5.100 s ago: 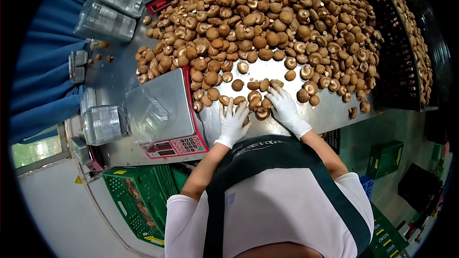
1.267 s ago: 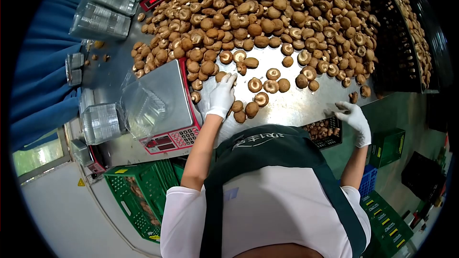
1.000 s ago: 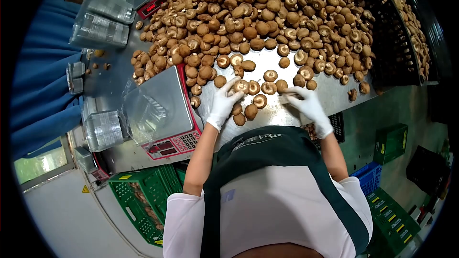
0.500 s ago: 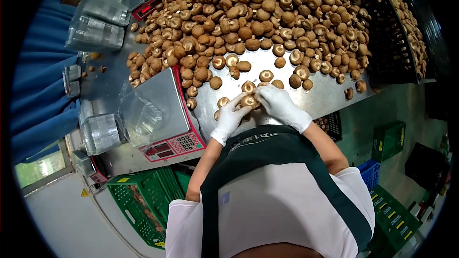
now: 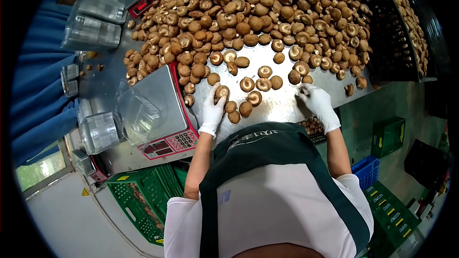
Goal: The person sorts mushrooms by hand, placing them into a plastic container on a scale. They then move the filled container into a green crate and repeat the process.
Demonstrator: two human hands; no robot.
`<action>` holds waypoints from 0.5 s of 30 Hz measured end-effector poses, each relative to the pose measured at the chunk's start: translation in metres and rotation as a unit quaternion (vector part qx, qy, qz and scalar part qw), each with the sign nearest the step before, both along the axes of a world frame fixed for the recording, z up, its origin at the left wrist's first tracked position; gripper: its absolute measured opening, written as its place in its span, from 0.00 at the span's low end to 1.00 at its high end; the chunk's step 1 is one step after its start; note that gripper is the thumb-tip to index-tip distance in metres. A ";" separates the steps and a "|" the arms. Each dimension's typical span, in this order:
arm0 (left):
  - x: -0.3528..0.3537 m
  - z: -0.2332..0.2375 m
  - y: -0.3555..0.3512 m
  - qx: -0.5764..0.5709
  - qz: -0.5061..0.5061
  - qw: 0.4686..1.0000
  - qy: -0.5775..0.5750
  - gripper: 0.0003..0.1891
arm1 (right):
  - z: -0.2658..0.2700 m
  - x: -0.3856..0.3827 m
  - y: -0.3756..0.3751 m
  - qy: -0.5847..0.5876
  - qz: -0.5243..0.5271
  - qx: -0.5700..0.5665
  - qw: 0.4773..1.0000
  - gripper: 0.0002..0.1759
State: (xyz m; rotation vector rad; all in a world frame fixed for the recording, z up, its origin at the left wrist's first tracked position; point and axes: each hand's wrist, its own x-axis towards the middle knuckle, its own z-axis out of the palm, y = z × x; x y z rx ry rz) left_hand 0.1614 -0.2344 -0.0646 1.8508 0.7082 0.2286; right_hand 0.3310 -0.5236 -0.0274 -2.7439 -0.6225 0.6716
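From my remote feed I see a steel surface (image 5: 287, 105) under even, bright light, with a blue curtain (image 5: 38, 81) hanging along its left side and stacked black crates (image 5: 397, 33) at its right end. A window (image 5: 40, 169) at the lower left shows green daylight, set in a pale wall (image 5: 62, 220) that bears a small yellow warning sticker (image 5: 84, 191). A green crate (image 5: 138, 196) stands below the surface's near edge, and on the dark green floor (image 5: 382, 110) to the right I make out a blue crate (image 5: 366, 172) and green boxes (image 5: 388, 136).
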 end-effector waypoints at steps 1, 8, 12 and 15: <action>-0.001 0.000 0.000 0.124 -0.022 0.991 0.034 0.25 | 0.007 0.000 0.012 -0.001 0.017 0.023 1.000 0.28; -0.023 0.022 0.004 0.168 -0.153 0.956 0.188 0.53 | 0.003 0.003 0.077 -0.039 0.146 0.046 0.987 0.51; -0.030 0.021 -0.008 0.242 -0.195 0.920 0.240 0.65 | -0.004 0.007 0.097 -0.044 0.169 -0.035 0.984 0.56; -0.024 0.025 -0.016 0.255 -0.192 0.914 0.251 0.69 | -0.007 0.012 0.098 -0.016 0.121 -0.037 0.992 0.59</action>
